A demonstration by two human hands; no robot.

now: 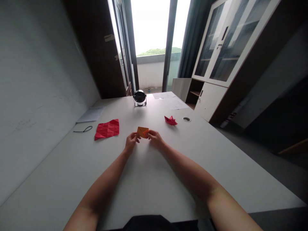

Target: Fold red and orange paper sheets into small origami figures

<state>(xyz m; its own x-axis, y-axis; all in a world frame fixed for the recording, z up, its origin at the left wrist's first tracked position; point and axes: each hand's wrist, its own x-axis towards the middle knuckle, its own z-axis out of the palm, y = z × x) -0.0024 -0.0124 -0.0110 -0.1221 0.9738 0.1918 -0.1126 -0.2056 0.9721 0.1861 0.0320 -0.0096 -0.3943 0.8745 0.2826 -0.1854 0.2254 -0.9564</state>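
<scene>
Watching through the head cam here, and I've got 2 bare hands working at a white table [146, 186]. The left hand [131, 141] has its thumb and fingers closed in on the left edge of a folded orange paper [142, 132]. The right hand [155, 137] pinches the right edge of that same paper, so it's held between the 2. It sits right in the middle of my view, out ahead at the ends of 2 stretched forearms. I can't tell if its bottom edge touches the table or hangs just above it. Creases run across the face I can see, and the right-hand side looks a brighter orange.

Left of the left hand there's a red sheet [107, 129], opened out and covered in a grid of creases. Beyond that, further left, lies a thin black cord [85, 129] with a loop in it, and behind the cord a white page [90, 115] near the wall [40, 80].

Over on the right, past the right hand and apart from it, I see 1 red boat [170, 120] of folded paper, then a round hole [186, 119] in the tabletop just beside it. At the far end stands a round black gadget [140, 98] on a silvery stand, with more pages [176, 103] to its right. A white cabinet [214, 99] with glass doors up top is off to the right.
</scene>
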